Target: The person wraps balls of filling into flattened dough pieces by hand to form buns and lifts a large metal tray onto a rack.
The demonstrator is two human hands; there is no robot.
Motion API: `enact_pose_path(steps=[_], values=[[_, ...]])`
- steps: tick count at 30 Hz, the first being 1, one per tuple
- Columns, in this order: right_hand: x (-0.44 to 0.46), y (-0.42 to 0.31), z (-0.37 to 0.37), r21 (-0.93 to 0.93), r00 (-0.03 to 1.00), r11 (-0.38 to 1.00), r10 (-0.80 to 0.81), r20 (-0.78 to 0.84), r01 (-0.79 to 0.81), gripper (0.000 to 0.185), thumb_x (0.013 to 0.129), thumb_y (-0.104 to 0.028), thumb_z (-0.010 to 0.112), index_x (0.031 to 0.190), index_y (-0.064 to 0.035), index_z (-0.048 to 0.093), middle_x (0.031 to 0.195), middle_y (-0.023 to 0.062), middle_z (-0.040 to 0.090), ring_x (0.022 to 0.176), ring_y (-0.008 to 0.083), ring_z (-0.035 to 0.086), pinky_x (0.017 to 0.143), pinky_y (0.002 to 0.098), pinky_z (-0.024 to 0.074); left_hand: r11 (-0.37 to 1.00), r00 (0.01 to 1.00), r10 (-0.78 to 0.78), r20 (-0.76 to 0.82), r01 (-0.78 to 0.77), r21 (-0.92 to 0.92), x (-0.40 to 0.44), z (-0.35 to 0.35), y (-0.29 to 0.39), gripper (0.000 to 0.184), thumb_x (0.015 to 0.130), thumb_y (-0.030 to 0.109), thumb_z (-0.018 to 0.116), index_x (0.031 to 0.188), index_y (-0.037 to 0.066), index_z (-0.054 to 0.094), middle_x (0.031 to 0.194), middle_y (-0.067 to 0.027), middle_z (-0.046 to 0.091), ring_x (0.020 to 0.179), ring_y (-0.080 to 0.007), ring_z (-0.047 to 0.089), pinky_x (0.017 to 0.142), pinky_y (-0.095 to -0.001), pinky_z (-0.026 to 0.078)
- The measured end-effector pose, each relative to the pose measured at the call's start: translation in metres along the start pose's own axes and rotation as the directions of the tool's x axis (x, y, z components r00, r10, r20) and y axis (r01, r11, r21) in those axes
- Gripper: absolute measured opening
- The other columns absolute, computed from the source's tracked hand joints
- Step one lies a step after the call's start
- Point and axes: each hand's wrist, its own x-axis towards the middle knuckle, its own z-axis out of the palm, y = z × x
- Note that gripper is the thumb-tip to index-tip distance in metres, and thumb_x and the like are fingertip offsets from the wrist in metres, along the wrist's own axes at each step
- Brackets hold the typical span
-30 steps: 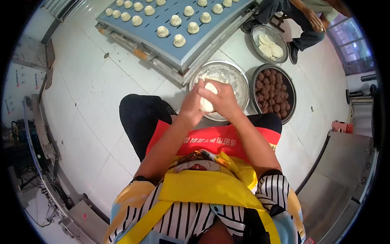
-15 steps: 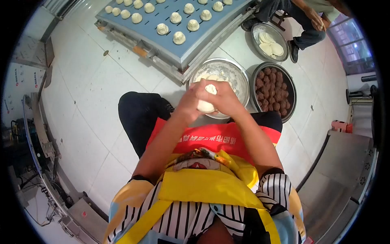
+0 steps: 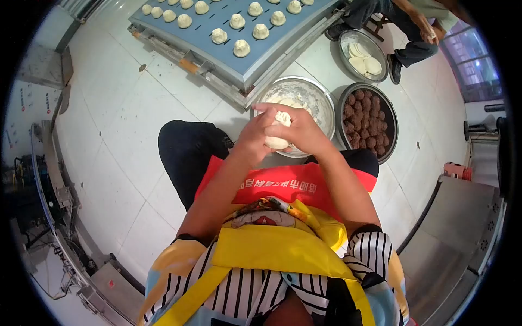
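Observation:
Between my hands sits a white dough bun (image 3: pixel 276 143), its top (image 3: pixel 282 118) bunched into a knob. My left hand (image 3: pixel 253 136) is closed round its left side. From the right, my right hand (image 3: pixel 302 129) curls over it, thumb and fingers at the gathered top. The bun's far side and some fingertips are hidden. Just beneath and beyond my hands stands a floury metal bowl (image 3: pixel 324 103) with pale dough pieces inside. Right of that bowl, a dark-rimmed basin (image 3: pixel 393 130) holds several brown balls of filling (image 3: pixel 365 117).
A blue-topped tray (image 3: pixel 231 61) in a metal frame bears several shaped buns (image 3: pixel 241 48). Flat dough rounds lie in another basin (image 3: pixel 343 51) near a seated person's hand (image 3: pixel 427 32). Metal equipment (image 3: pixel 448 228) stands at the right, machinery (image 3: pixel 51 212) at the left.
My fingers have shifted slightly round the bun, and more of its pleated top shows. The other person's hand has moved a little. The whole view has shifted slightly.

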Motion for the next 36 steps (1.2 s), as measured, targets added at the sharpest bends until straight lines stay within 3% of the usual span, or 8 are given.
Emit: enact_pose_path(steps=[6,9,13,19,22,27,29,36], values=[[0.012,0.019,0.006,-0.181,0.971,0.968,-0.200,-0.131,0.175,0.030,0.082,-0.023,0.067,0.104,-0.0017,0.068,0.092,0.0050,0.067,0.075,0.0093,0.059,0.059,0.0215,0.0482,0.939,0.901,0.277,-0.333,-0.328,-0.106,0.012,0.022,-0.025,0.054,0.092,0.052,0.046,0.126,0.010,0.044,0.116,-0.0098,0.054,0.103,-0.0218,0.058,0.078,-0.0406,0.054],[0.002,0.003,-0.003,0.007,1.000,1.000,0.015,0.024,-0.015,0.032,0.081,-0.023,0.068,0.104,-0.0007,0.067,0.094,0.0071,0.067,0.079,0.0114,0.060,0.067,0.0247,0.0492,0.996,0.996,0.093,0.000,-0.093,0.018,0.003,-0.003,-0.008,0.056,0.092,0.053,0.046,0.127,0.009,0.042,0.118,-0.0094,0.053,0.104,-0.0209,0.058,0.077,-0.0396,0.053],[0.009,0.015,0.008,-0.098,0.981,0.991,-0.109,-0.162,0.094,0.034,0.081,-0.023,0.069,0.104,0.0013,0.066,0.096,0.0096,0.067,0.083,0.0136,0.061,0.077,0.0283,0.0484,0.964,0.920,0.189,-0.342,-0.241,-0.115,0.012,0.024,-0.017,0.058,0.092,0.055,0.045,0.126,0.008,0.042,0.109,-0.0081,0.057,0.091,-0.0206,0.063,0.066,-0.0366,0.056],[0.003,0.013,0.007,-0.045,0.992,0.996,-0.084,-0.094,0.080,0.034,0.081,-0.024,0.069,0.103,0.0008,0.066,0.096,0.0098,0.067,0.085,0.0147,0.061,0.078,0.0289,0.0481,0.972,0.989,0.015,-0.146,0.020,0.233,0.000,0.006,0.005,0.063,0.090,0.061,0.043,0.124,0.009,0.044,0.110,-0.0086,0.057,0.093,-0.0198,0.062,0.064,-0.0379,0.057],[0.013,0.024,0.008,-0.167,0.971,0.972,-0.191,-0.141,0.166,0.043,0.078,-0.031,0.071,0.109,-0.0022,0.062,0.091,0.0132,0.066,0.081,0.0211,0.063,0.074,0.0327,0.0490,0.994,0.960,0.100,-0.261,-0.084,0.073,0.008,0.015,0.000,0.059,0.092,0.059,0.040,0.120,0.007,0.047,0.104,-0.0098,0.059,0.084,-0.0202,0.064,0.062,-0.0362,0.057],[0.013,0.009,-0.003,-0.832,0.732,0.461,-0.674,-0.103,0.308,0.048,0.075,-0.042,0.070,0.103,-0.0052,0.058,0.079,0.0130,0.064,0.075,0.0298,0.063,0.067,0.0389,0.0489,0.936,0.847,0.336,-0.411,-0.254,0.242,0.020,-0.003,-0.003,0.048,0.094,0.049,0.041,0.111,0.006,0.054,0.099,-0.0104,0.061,0.089,-0.0191,0.063,0.066,-0.0334,0.055],[0.001,0.004,0.002,-0.858,0.847,0.497,-0.505,-0.164,0.130,0.042,0.075,-0.043,0.069,0.091,-0.0064,0.058,0.074,0.0115,0.063,0.070,0.0307,0.062,0.062,0.0397,0.0485,0.892,0.833,0.397,-0.385,-0.252,0.374,0.020,-0.007,-0.003,0.044,0.095,0.044,0.042,0.106,0.004,0.057,0.098,-0.0106,0.061,0.093,-0.0188,0.061,0.072,-0.0321,0.052],[0.012,0.014,-0.012,-0.856,0.732,0.333,-0.677,0.074,0.394,0.020,0.082,-0.023,0.065,0.079,-0.0070,0.054,0.064,0.0103,0.054,0.057,0.0300,0.056,0.049,0.0391,0.0427,0.795,0.757,0.565,-0.327,-0.393,0.463,0.022,-0.009,-0.006,0.053,0.094,0.050,0.039,0.115,0.004,0.055,0.110,-0.0105,0.059,0.101,-0.0228,0.057,0.085,-0.0334,0.045]])
